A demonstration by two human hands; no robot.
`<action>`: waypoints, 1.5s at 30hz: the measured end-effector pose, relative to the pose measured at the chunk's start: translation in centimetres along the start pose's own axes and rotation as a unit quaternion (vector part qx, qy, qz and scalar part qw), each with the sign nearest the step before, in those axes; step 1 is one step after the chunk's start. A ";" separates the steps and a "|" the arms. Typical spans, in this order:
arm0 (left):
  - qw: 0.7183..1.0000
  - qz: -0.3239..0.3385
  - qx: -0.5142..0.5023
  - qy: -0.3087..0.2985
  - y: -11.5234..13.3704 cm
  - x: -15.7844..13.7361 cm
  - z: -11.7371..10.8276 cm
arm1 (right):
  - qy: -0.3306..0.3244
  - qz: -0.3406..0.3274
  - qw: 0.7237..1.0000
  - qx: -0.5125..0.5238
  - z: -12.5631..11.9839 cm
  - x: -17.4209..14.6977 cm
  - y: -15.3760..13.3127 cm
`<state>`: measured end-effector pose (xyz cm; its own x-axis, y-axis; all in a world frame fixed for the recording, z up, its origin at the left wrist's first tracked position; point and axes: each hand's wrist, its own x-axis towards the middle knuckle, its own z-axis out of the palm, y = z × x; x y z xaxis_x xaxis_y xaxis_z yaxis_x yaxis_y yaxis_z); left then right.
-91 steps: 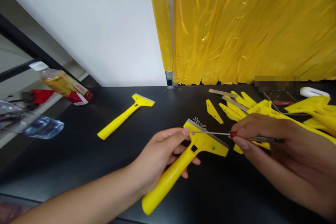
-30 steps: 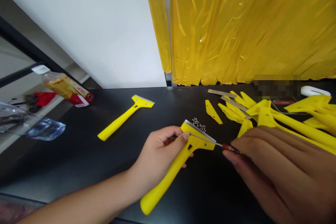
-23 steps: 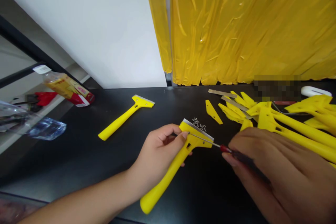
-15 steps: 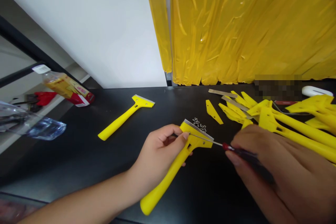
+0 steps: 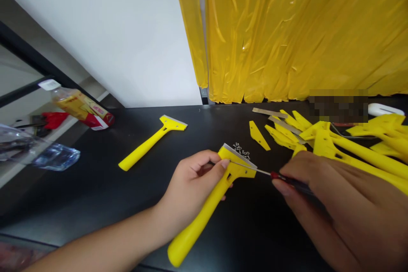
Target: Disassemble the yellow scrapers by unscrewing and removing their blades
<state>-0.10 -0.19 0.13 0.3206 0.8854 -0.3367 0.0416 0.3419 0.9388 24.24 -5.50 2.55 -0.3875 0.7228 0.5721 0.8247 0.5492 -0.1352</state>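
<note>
My left hand (image 5: 194, 182) grips a yellow scraper (image 5: 197, 225) just below its head, thumb on top near a screw hole. A metal blade edge shows along the head's far side. In my right hand (image 5: 338, 195) is a screwdriver (image 5: 276, 176) with a dark red and black handle. Its thin shaft lies low across the scraper head, the tip by my left thumb. Small screws (image 5: 242, 151) lie just beyond the blade. Another scraper (image 5: 153, 140) with a blade rests on the table to the left.
Several yellow scraper handles (image 5: 366, 163) and clamp plates (image 5: 259, 137) lie at the right with loose metal blades (image 5: 269, 112). A drink bottle (image 5: 81, 104) and a clear plastic container (image 5: 55, 155) are at the left. Yellow plastic sheeting (image 5: 287, 34) hangs behind the black table.
The held scraper has shifted slightly, its handle end moving a little left and nearer to me. The screwdriver still lies across the head in my right hand.
</note>
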 end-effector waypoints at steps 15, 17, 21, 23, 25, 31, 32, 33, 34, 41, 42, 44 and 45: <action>1.000 0.009 0.022 0.012 0.1 0.2 -0.1 | -0.013 0.032 0.999 -0.018 0.4 -0.3 0.3; 1.000 0.006 0.020 0.013 0.1 0.2 -0.1 | -0.010 0.035 0.999 -0.020 0.3 -0.2 0.4; 1.000 0.006 0.012 0.009 0.1 0.2 -0.2 | -0.034 0.030 0.999 0.002 0.2 0.1 0.5; 1.000 0.007 0.011 0.010 0.1 0.2 -0.1 | -0.031 0.034 0.999 0.002 0.1 0.1 0.6; 1.000 0.007 0.011 0.011 0.1 0.2 -0.1 | -0.026 0.036 0.999 0.008 0.1 0.0 0.7; 1.000 0.007 0.020 0.005 0.0 0.2 -0.1 | -0.012 0.026 1.000 0.002 0.3 -0.3 0.6; 1.000 0.007 0.021 0.004 0.0 0.2 -0.1 | -0.015 0.030 0.999 0.001 0.4 -0.3 0.5; 1.000 0.009 0.021 0.004 -0.1 0.2 -0.1 | -0.017 0.032 0.999 0.006 0.4 -0.2 0.5; 1.000 0.011 0.020 0.005 -0.1 0.2 -0.1 | -0.022 0.030 0.999 0.014 0.4 -0.1 0.6; 0.999 0.047 0.015 0.009 -0.3 0.0 -0.2 | -0.011 0.006 0.999 -0.043 -0.1 0.5 0.9; 0.998 0.059 0.018 0.015 -0.3 0.0 -0.2 | -0.010 0.003 0.999 -0.051 -0.1 0.6 1.0; 0.996 0.081 0.031 0.027 -0.3 -0.1 -0.2 | -0.013 -0.013 0.998 -0.057 0.0 0.7 0.9; 0.994 0.092 0.041 0.032 -0.2 -0.2 -0.3 | -0.019 -0.024 0.998 -0.056 0.1 0.7 0.9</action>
<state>-0.42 -0.34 -0.05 0.2696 0.9496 -0.1597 0.0654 0.1474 0.9869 24.63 -4.47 2.79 -0.4405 0.7135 0.5448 0.8454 0.5339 -0.0156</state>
